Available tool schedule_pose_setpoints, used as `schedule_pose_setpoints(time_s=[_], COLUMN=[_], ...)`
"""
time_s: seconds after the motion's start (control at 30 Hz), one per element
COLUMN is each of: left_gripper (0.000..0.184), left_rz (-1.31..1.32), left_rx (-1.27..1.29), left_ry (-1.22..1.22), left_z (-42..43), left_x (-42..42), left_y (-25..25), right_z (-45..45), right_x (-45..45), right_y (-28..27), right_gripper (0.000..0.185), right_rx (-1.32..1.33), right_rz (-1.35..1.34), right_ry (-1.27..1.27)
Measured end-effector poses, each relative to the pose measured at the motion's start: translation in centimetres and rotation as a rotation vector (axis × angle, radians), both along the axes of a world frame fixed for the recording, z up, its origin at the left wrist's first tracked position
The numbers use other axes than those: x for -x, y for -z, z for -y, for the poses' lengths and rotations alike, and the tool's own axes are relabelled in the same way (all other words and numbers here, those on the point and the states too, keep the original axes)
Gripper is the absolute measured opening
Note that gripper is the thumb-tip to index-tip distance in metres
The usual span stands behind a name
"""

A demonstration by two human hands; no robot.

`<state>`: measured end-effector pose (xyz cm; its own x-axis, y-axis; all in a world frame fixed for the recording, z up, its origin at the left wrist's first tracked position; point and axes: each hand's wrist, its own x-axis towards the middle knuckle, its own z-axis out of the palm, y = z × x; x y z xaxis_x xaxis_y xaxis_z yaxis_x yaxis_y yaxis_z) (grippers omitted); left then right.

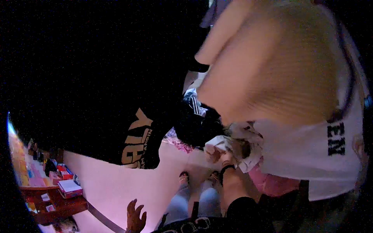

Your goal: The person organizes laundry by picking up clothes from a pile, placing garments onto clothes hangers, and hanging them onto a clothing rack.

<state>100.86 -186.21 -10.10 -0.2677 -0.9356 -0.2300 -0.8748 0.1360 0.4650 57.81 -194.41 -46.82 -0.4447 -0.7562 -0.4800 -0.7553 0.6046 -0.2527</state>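
My right hand [224, 157], with a dark band on its wrist, is closed on a crumpled white cloth garment [217, 146] in front of my legs. My left hand [136, 216] is at the bottom left, raised, with its fingers apart and nothing in it. Beside my right hand lies a pile of clothes, with a black garment with white stripes [200, 122] behind. A black shirt with tan lettering [138, 141] fills the upper left, close to the camera. To the right hangs a white garment with dark letters [311, 145].
A large blurred tan shape [272, 62] covers the upper right; I cannot tell what it is. Pink cloth [272, 182] lies below the white garment. A wooden table [58, 209] at the left bears boxes and papers. My feet stand on the pale floor [116, 182].
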Motion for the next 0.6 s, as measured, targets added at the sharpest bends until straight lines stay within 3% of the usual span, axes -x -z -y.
schedule_pose_setpoints(time_s=[0.07, 0.17, 0.27, 0.37, 0.43, 0.57, 0.6], left_gripper=[0.031, 0.033, 0.033, 0.032, 0.038, 0.056, 0.059], left_rz=[0.081, 0.003, -0.093, -0.196, -0.283, -0.497, -0.498], left_rx=[0.003, 0.028, 0.030, 0.041, 0.024, 0.142, 0.187], left_ry=[0.105, 0.196, 0.296, 0.406, 0.516, 0.684, 0.669], left_z=[0.9, 2.7, 4.5, 6.5, 8.1, 11.3, 12.1], left_x=[-1.6, -1.6, -0.5, 1.4, 3.2, 9.4, 11.3], left_y=[1.6, 1.5, 0.4, 0.3, 0.7, -0.3, -0.7], right_z=[-0.6, -1.7, -3.5, -4.6, -5.3, -6.8, -7.2], right_x=[2.7, 6.4, 9.6, 7.4, 5.4, 1.7, 0.1], right_y=[-1.8, -7.1, -15.3, -27.6, -33.4, -38.6, -40.3], right_gripper=[0.032, 0.031, 0.030, 0.028, 0.024, 0.021, 0.020], right_rx=[0.171, 0.495, 0.779, 0.818, 0.955, 0.942, 0.960], right_rz=[0.060, 0.322, 0.809, 1.286, 1.598, 1.653, 1.409], right_ry=[0.090, 0.220, 0.410, 0.747, 0.580, 0.609, 0.402])
